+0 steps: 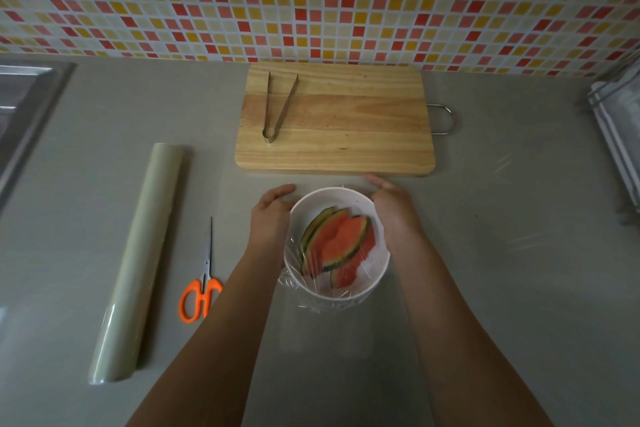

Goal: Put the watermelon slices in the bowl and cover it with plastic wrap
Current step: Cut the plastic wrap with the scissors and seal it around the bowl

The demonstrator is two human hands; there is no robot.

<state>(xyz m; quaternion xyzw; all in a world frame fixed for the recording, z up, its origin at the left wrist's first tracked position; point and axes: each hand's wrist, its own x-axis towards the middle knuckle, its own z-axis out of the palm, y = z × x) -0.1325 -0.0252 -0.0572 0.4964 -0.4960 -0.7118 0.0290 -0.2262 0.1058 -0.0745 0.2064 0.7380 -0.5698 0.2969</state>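
A white bowl (329, 199) stands on the grey counter in front of me. Several watermelon slices (341, 241) with red flesh and green rind lie inside it. Clear plastic wrap (313, 307) is stretched over the bowl's top and bunched along its near side. My left hand (270, 218) presses against the bowl's left side with the fingers curled around the wall. My right hand (393, 210) cups the bowl's right side in the same way. Both hands hold the wrap against the bowl.
A roll of plastic wrap (138, 260) lies to the left. Orange-handled scissors (202, 288) rest beside it. A wooden cutting board (337, 120) behind the bowl carries metal tongs (277, 107). A sink (24, 107) is at far left, a rack (620, 121) at far right.
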